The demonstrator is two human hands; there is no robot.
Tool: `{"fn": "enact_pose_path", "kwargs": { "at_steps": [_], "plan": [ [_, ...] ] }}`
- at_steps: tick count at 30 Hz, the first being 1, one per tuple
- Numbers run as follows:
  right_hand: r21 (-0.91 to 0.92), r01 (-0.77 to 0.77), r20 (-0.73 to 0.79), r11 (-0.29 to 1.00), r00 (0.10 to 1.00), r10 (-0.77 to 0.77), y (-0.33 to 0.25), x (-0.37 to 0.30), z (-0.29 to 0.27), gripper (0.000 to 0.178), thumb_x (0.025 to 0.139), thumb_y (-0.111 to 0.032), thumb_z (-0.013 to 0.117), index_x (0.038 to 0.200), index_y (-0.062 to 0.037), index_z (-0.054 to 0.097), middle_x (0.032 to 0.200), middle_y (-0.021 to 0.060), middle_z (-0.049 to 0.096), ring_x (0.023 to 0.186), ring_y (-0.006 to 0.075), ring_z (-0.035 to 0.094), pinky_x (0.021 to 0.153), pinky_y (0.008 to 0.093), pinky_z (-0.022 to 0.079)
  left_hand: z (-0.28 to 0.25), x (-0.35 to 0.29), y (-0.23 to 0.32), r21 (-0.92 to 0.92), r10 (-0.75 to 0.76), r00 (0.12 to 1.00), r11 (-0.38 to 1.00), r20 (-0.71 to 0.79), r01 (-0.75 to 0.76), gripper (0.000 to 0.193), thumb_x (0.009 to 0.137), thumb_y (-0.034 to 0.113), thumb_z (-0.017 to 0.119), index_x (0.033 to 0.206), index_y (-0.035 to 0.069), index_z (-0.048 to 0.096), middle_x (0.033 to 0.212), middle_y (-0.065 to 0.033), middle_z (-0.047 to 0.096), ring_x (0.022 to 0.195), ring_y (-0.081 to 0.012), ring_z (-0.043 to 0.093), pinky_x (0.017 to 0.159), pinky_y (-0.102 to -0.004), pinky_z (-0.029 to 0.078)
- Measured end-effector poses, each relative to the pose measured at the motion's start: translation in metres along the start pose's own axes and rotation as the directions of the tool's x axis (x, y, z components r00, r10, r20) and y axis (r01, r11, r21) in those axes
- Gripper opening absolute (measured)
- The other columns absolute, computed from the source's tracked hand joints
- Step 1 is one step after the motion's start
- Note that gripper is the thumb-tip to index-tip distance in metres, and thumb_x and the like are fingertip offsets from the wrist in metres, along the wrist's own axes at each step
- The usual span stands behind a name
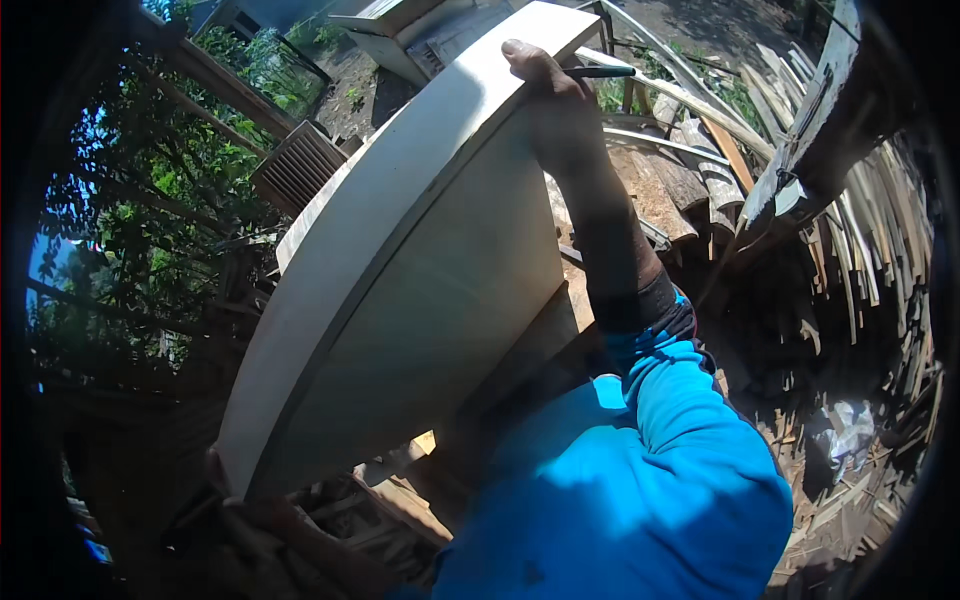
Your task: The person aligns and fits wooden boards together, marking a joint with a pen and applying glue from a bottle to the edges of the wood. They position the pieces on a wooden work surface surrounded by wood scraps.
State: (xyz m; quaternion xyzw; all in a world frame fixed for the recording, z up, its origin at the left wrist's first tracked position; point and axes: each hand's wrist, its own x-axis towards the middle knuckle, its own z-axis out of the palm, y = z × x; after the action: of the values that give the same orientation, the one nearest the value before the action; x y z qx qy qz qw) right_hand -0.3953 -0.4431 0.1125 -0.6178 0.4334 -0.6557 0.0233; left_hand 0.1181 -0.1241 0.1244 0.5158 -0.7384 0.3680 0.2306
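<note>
A large pale wooden panel with a broad, light board along its long side is tilted up in front of me. Its far end sits high in the picture and its near end at the lower left. My right hand is closed on the far end, thumb lying over the top face. A dark, slim pen or pencil sticks out to the right from that hand. Deep in shadow, my left hand grips the panel's near corner, with fingertips showing at its outer edge. Much of this hand is too dark to make out.
Long thin wood strips lie heaped at the right, near a rough timber post. Split logs lie beyond the panel. Wood scraps cover the ground below. A wooden box stands at the back.
</note>
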Motion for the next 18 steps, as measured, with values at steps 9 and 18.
{"fn": "enact_pose_path", "kwargs": {
  "at_steps": [9, 18],
  "plan": [
    [-0.114, 0.096, -0.006, 0.989, 0.995, -0.097, 0.058, 0.01, 0.055, 0.021, 0.102, -0.016, 0.045, 0.115, -0.008, 0.058, 0.083, 0.0142, 0.066, 0.085, 0.0273, 0.067, 0.08, 0.0413, 0.052, 0.013, 0.048, 0.023, -0.663, -0.642, 0.765, 0.55, 0.052, 0.508, 0.067, 0.1, 0.051, 0.035, 0.143, -0.001, 0.039, 0.138, -0.0173, 0.048, 0.128, -0.032, 0.05, 0.105, -0.0456, 0.047],
    [-0.566, 0.199, 0.082, 0.8, 0.979, -0.186, 0.047, 0.013, 0.078, 0.032, 0.095, -0.01, 0.052, 0.127, -0.0091, 0.05, 0.084, 0.011, 0.067, 0.082, 0.0258, 0.069, 0.089, 0.047, 0.048, 0.023, 0.06, 0.007, -0.763, -0.789, 0.582, 0.249, 0.197, 0.596, 0.066, 0.093, 0.044, 0.048, 0.143, 0.002, 0.037, 0.13, -0.0173, 0.056, 0.119, -0.0309, 0.058, 0.099, -0.0478, 0.051]
  ]
}}
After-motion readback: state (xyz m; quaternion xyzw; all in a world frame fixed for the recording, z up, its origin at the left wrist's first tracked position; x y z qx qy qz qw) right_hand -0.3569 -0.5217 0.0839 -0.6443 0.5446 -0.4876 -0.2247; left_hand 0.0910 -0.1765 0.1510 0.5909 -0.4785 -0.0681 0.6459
